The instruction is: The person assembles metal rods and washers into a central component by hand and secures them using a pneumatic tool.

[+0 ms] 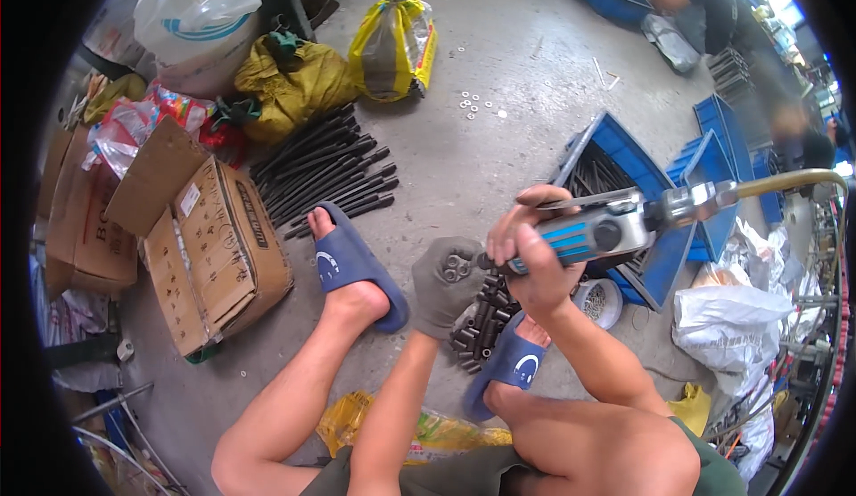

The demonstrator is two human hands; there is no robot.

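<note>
My right hand (544, 269) is bare and wrapped around a silver and blue air tool (593, 229). From its back end a hose (794, 180) leads off to the right. My left hand (437, 295), in a grey glove, cups several small metal nuts (457, 267) in its palm. The tool's dark tip (487, 262) is right beside these nuts; whether it touches one I cannot tell. Just below and right of the glove lies a heap of short black cylindrical parts (489, 322) on the floor, between my sandalled feet.
A bundle of black rods (334, 175) lies by my left foot, near an open cardboard box (209, 251). Blue bins (660, 291) with dark rods and a white tub (599, 304) of small parts stand at right. Loose washers (471, 104) dot the floor. Another person (700, 1) sits far right.
</note>
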